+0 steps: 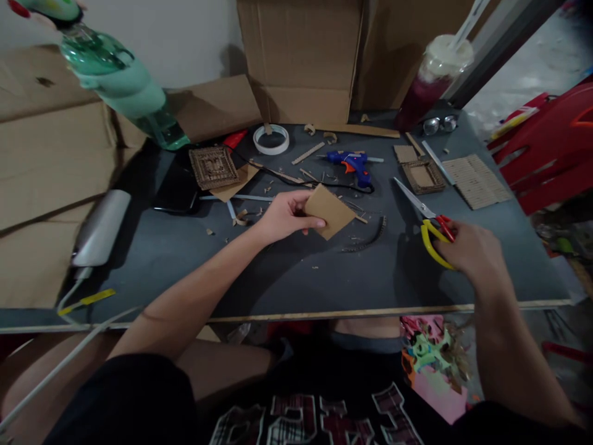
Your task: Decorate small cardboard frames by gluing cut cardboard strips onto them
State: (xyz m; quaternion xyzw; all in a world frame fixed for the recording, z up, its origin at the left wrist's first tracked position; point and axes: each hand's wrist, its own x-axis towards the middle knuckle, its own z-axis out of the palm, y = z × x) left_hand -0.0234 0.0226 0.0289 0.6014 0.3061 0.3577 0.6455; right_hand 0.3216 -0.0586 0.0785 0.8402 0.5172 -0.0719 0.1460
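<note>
My left hand (285, 216) pinches a small square piece of brown cardboard (331, 211) just above the middle of the dark board (301, 278). My right hand (467, 250) grips the yellow and red handles of a pair of scissors (424, 213), whose blades point up and to the left, away from the cardboard. A curved strip of corrugated card (368, 238) lies on the board between my two hands.
A blue glue gun (352, 164), a tape roll (271, 139), woven cardboard squares (213, 167), a small cardboard frame (421, 175) and scraps lie further back. A green bottle (120, 83) hangs at top left, a drink cup (430, 80) stands at back right, cardboard boxes (296, 55) behind.
</note>
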